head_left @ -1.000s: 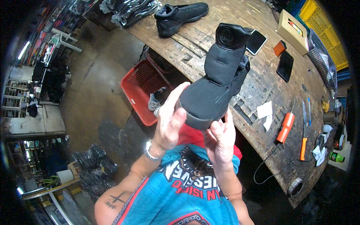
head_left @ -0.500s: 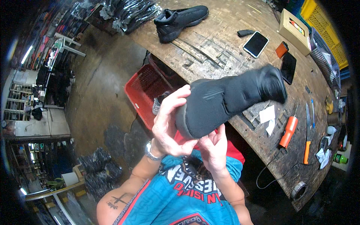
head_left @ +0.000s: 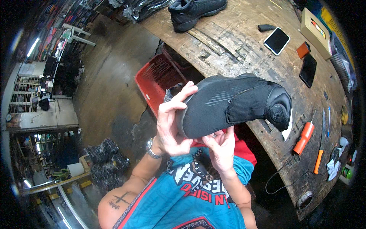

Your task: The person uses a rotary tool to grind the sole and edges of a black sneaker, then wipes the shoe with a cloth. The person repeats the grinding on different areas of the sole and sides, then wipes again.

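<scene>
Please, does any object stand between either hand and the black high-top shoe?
Nothing visible does: the left hand grips the toe end of the black high-top shoe directly, and the right hand is at its lower edge, where part of the contact is hidden.

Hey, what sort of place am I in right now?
Probably a shoe workshop, judging by the black fabric high-top shoe being held, the scarred brown wooden workbench, and the long, orange-handled metal blade lying on it.
</scene>
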The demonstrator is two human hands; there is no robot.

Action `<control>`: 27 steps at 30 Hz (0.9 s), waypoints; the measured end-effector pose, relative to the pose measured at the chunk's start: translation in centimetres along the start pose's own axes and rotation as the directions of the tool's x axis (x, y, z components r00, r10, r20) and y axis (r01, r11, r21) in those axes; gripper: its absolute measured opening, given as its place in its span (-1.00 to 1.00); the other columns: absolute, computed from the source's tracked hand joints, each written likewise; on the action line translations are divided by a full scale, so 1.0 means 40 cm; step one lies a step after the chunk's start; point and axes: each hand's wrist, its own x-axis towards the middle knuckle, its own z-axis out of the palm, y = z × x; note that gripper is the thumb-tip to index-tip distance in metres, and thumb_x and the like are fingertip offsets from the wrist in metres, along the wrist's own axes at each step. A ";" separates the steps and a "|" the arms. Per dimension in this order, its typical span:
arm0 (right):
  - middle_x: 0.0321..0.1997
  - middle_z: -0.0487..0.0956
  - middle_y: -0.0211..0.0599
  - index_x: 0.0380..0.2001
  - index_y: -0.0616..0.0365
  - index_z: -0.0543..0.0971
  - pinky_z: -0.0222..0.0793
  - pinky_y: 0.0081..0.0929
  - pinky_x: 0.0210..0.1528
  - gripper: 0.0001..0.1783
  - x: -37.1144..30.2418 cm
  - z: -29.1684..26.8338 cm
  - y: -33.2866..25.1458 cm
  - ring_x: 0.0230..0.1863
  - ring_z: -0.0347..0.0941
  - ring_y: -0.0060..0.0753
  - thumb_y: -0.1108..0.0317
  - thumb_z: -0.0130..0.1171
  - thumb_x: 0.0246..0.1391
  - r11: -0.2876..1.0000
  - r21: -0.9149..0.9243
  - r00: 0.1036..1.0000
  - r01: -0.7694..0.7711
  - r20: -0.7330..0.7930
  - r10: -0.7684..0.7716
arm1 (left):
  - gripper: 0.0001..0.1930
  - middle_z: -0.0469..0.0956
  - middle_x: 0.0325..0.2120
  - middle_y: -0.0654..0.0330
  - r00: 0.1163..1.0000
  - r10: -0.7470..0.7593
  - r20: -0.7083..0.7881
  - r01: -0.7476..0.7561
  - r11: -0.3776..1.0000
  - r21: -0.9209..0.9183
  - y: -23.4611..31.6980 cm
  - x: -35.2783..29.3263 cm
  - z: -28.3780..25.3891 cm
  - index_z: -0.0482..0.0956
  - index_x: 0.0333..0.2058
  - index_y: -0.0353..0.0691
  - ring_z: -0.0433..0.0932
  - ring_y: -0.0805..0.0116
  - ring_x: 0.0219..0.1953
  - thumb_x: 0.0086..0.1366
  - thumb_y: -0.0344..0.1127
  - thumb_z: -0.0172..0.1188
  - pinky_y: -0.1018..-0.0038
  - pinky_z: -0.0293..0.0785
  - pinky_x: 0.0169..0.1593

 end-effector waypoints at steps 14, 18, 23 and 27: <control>0.20 0.40 0.27 0.48 0.07 -0.40 0.68 -0.23 -0.03 0.16 0.046 -0.041 0.058 0.10 0.60 0.03 0.59 0.28 0.18 0.980 -0.111 0.985 -0.167 0.020 0.170 | -0.21 0.02 0.45 -0.34 0.912 -0.392 -0.124 0.340 0.888 -0.308 -0.101 -0.132 -0.074 0.14 0.10 -0.09 0.08 -0.14 0.49 -0.03 -0.25 0.47 0.05 0.02 0.50; 0.24 0.35 0.30 0.49 0.07 -0.42 0.68 -0.21 -0.02 0.19 0.047 -0.048 0.066 0.10 0.60 0.05 0.58 0.29 0.18 0.974 -0.133 0.983 -0.182 0.000 0.183 | -0.22 0.04 0.45 -0.34 0.894 -0.431 -0.125 0.370 0.865 -0.338 -0.117 -0.145 -0.078 0.14 0.10 -0.09 0.08 -0.13 0.50 -0.01 -0.22 0.46 0.06 -0.01 0.51; 0.26 0.33 0.30 0.50 -0.03 -0.42 0.68 -0.18 -0.02 0.20 0.053 -0.058 0.078 0.09 0.60 0.04 0.58 0.29 0.18 0.971 -0.099 0.976 -0.217 -0.050 0.213 | -0.33 0.08 0.44 -0.35 0.869 -0.469 -0.157 0.348 0.806 -0.480 -0.134 -0.151 -0.078 0.23 0.08 -0.12 0.10 -0.13 0.49 0.02 -0.28 0.37 0.05 0.00 0.51; 0.28 0.35 0.26 0.52 -0.25 -0.37 0.68 -0.18 -0.01 0.18 0.056 -0.081 0.098 0.09 0.60 -0.01 0.55 0.27 0.21 0.974 -0.053 0.975 -0.222 -0.017 0.221 | -0.54 0.13 0.41 -0.38 0.775 -0.596 -0.212 0.321 0.659 -0.680 -0.139 -0.152 -0.072 0.39 0.02 -0.21 0.16 -0.13 0.46 0.12 -0.36 0.22 0.00 -0.02 0.52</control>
